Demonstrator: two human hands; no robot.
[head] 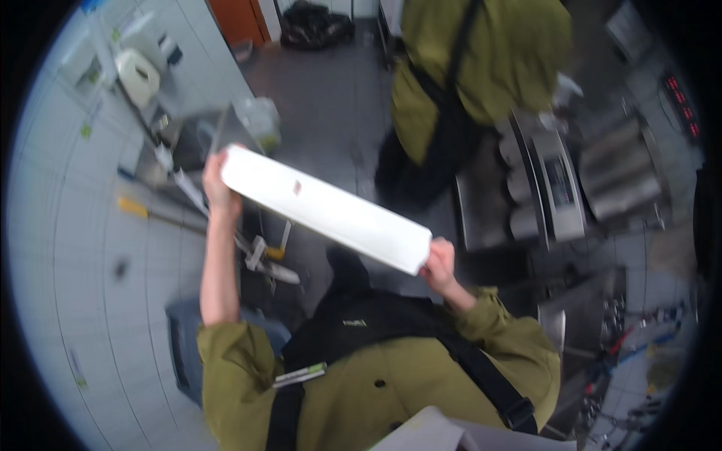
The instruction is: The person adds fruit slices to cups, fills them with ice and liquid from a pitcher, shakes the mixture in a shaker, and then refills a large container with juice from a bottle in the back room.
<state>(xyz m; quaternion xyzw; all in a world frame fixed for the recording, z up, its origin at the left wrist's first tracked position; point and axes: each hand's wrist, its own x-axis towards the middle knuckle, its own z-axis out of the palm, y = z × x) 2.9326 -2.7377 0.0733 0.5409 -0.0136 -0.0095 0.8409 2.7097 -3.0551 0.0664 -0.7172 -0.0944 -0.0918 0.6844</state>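
Observation:
Both hands grip a long white object [333, 211], possibly a shallow tray or a lid, by its two short ends. It is tilted in view, its left end farther from my body than its right. A small reddish mark shows on its bright face. My left hand [219, 183] wraps around the far left end. At the other end, my right hand [440, 264] pinches the corner, its fingertips partly hidden. Below the object is my black apron [361, 324] over an olive shirt.
A co-worker in an olive shirt [485, 62] stands ahead to the right. Right of them are a counter scale [558, 183] and a red-lit display [681, 107]. On the left are a metal sink [189, 141], yellow-ended handle [133, 207] and grey-blue bin [183, 344]. A black bag [316, 25] lies far ahead.

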